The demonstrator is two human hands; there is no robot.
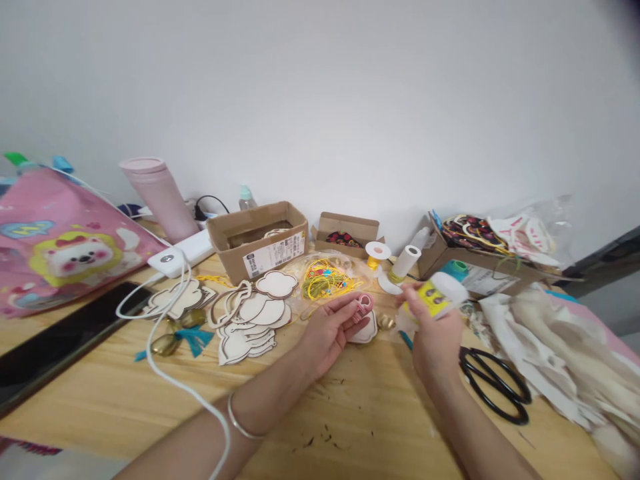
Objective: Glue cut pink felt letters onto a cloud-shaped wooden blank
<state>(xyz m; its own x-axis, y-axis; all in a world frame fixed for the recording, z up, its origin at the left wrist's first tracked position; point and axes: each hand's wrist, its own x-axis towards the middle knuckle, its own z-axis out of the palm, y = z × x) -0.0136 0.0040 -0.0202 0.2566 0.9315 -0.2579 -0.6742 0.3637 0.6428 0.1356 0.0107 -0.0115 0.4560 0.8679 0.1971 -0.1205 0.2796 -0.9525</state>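
Observation:
Held in the fingers of my left hand (333, 330) is a small pink piece with a rounded, ring-like top (365, 304); its exact kind I cannot make out. My right hand (434, 340) is wrapped round a white bottle with a yellow label (445, 297), which looks like glue and is tilted, its thick end up to the right. Below my left fingers lies a white wooden cutout (366, 331), partly hidden. A small gold bell (385, 322) sits between my hands. Left of my left hand is a pile of white cloud-shaped wooden cutouts (250, 337).
Black-handled scissors (495, 383) and crumpled cloth (545, 353) lie at the right. Behind stand cardboard boxes (270, 250), yellow cords (325, 283) and a thread spool (377, 252). A white cable (175, 380) crosses my left forearm. A pink tumbler (160, 200) stands back left.

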